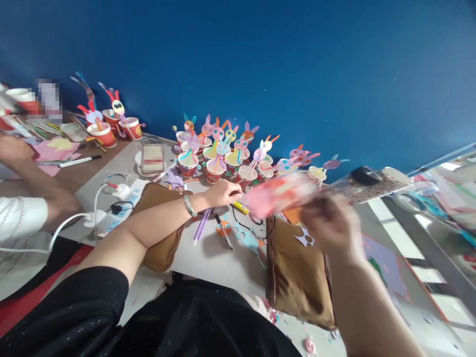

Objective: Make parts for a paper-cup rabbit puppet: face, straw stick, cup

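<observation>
Head view: we are holding both hands out over the grey table point(226, 270), with a blurred pink bundle point(277, 194) hanging between them, in front of the paper cups. Our right hand point(330, 218) is gripping its right end, the fingers smearing with the bundle. Our left hand point(225, 192) is curling its fingers together just beside the other end; we are not managing to tell whether it is pinching anything. A bracelet point(190, 206) is circling our left wrist. Below, purple straws point(202, 227), a black pen point(224, 234) and light-blue cut paper point(243, 237) are lying between two brown cloth pads. On the right brown pad point(297, 272) a lilac paper scrap point(305, 237) is resting; our left forearm is crossing the left brown pad point(158, 201). Behind, red paper cups point(247, 174) are carrying rabbit-eared paper figures point(223, 145) before a blue wall point(260, 74).
</observation>
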Demonstrator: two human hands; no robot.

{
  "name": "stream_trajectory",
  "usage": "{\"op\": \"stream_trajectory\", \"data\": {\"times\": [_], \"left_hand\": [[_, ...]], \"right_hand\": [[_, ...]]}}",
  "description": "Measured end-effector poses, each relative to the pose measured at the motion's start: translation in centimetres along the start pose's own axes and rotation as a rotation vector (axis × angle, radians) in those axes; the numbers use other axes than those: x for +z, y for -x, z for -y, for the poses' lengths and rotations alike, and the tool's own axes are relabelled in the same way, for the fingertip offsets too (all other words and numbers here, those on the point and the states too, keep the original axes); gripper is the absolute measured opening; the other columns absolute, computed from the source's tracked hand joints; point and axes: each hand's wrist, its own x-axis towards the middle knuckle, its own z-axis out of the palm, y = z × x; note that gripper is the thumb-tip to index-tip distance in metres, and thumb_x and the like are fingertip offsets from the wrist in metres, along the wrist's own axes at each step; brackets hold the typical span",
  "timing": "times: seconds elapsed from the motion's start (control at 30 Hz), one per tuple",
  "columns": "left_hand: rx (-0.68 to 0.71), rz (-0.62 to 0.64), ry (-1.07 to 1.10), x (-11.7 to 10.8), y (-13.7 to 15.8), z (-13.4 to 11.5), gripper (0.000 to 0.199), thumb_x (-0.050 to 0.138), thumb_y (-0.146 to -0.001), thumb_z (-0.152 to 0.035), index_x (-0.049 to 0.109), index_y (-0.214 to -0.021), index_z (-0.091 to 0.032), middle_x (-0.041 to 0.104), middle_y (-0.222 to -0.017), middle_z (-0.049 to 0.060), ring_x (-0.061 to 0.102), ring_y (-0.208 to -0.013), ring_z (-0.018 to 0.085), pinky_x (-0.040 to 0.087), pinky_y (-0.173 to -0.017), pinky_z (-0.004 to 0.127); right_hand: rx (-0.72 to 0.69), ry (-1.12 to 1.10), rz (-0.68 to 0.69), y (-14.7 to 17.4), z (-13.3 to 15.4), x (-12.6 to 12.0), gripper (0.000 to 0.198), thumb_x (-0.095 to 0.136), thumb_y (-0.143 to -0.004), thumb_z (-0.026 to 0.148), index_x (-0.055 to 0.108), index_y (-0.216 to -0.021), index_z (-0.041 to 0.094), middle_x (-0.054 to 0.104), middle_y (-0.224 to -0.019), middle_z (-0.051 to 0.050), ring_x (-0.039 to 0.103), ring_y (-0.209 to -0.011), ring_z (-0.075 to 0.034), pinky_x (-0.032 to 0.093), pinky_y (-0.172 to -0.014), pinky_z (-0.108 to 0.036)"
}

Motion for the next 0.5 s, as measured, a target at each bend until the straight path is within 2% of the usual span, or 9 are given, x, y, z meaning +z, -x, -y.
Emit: {"op": "stream_trajectory", "data": {"times": [0.07, 0.13, 0.23, 0.3, 0.37, 0.4, 0.5], "left_hand": [[-0.044, 0.029, 0.109, -0.1, 0.0, -0.1, 0.034, 0.053, -0.097, -0.039, 0.074, -0.086, -0.014, 0.071, -0.073, 0.005, 0.063, -0.068, 0.014, 0.043, -0.067, 0.026], [-0.096, 0.061, 0.227, -0.2, -0.1, -0.3, 0.053, 0.041, -0.103, -0.052, 0.076, -0.093, -0.013, 0.074, -0.077, 0.007, 0.066, -0.069, 0.015, 0.048, -0.067, 0.026], [-0.166, 0.094, 0.369, -0.2, -0.5, -0.7, 0.077, 0.022, -0.104, -0.067, 0.075, -0.097, -0.012, 0.078, -0.086, 0.011, 0.071, -0.075, 0.018, 0.055, -0.072, 0.03], [-0.223, 0.151, 0.529, 0.0, -0.7, -0.8, 0.085, 0.016, -0.1, -0.076, 0.074, -0.102, -0.013, 0.078, -0.086, 0.012, 0.073, -0.078, 0.02, 0.058, -0.074, 0.034], [-0.295, 0.239, 0.783, 0.1, -0.7, -0.8, 0.083, 0.029, -0.094, -0.084, 0.072, -0.106, -0.015, 0.078, -0.09, 0.013, 0.074, -0.084, 0.023, 0.059, -0.078, 0.037], [-0.324, 0.273, 0.892, 0.1, -0.7, -0.7, 0.077, 0.042, -0.09, -0.085, 0.072, -0.107, -0.016, 0.079, -0.093, 0.013, 0.075, -0.087, 0.024, 0.06, -0.08, 0.038], [-0.346, 0.321, 0.983, 0.0, -0.5, -0.6, 0.063, 0.082, -0.073, -0.068, 0.07, -0.11, -0.018, 0.078, -0.101, 0.01, 0.073, -0.088, 0.022, 0.058, -0.082, 0.037]], "right_hand": [[-0.113, -0.118, 0.18, -0.3, 0.5, 4.1, 0.014, 0.06, -0.096, 0.027, 0.072, -0.103, 0.026, 0.075, -0.085, -0.004, 0.067, -0.069, -0.017, 0.055, -0.063, -0.027], [-0.155, -0.233, 0.27, -0.8, 0.2, 6.8, 0.013, 0.059, -0.098, 0.027, 0.07, -0.103, 0.023, 0.075, -0.084, -0.004, 0.065, -0.066, -0.014, 0.053, -0.062, -0.024], [0.044, -0.284, -0.015, -1.7, -1.6, 8.9, 0.015, 0.06, -0.097, 0.033, 0.069, -0.094, 0.022, 0.068, -0.072, 0.0, 0.056, -0.059, -0.012, 0.046, -0.054, -0.024], [0.143, -0.314, -0.161, -2.0, -2.9, 9.6, 0.017, 0.063, -0.095, 0.037, 0.069, -0.091, 0.021, 0.063, -0.066, 0.002, 0.05, -0.054, -0.012, 0.041, -0.05, -0.023], [0.178, -0.327, -0.234, -2.1, -3.8, 10.1, 0.017, 0.065, -0.092, 0.038, 0.07, -0.09, 0.021, 0.062, -0.064, 0.002, 0.048, -0.053, -0.011, 0.04, -0.049, -0.024], [0.178, -0.325, -0.258, -2.1, -4.0, 10.3, 0.017, 0.067, -0.091, 0.038, 0.07, -0.09, 0.022, 0.063, -0.064, 0.002, 0.048, -0.053, -0.011, 0.041, -0.05, -0.024], [0.161, -0.293, -0.324, -2.0, -4.3, 11.0, 0.015, 0.068, -0.09, 0.036, 0.073, -0.09, 0.022, 0.066, -0.066, 0.001, 0.05, -0.052, -0.011, 0.043, -0.05, -0.025]]}}
